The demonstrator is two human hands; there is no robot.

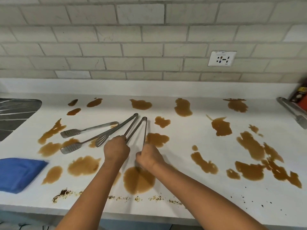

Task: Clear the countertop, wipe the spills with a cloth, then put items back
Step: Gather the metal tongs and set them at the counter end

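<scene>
Three pairs of metal tongs lie fanned out mid-counter on the white countertop (182,156). My left hand (116,149) grips the slotted tongs (123,126), whose hinge points toward the wall. My right hand (148,157) grips a second pair of tongs (144,128) just to the right; their lower ends are hidden under my fist. The ridged-tip tongs (86,129) lie free to the left. Brown spills (138,179) cover the counter in several puddles. A folded blue cloth (18,173) rests at the front left, untouched.
A dark sink (13,117) is set into the far left. At the right edge lie another pair of tongs (292,112) and a red-brown box (300,93). Crumbs (63,194) line the front edge. A wall outlet (221,58) sits in the tiles.
</scene>
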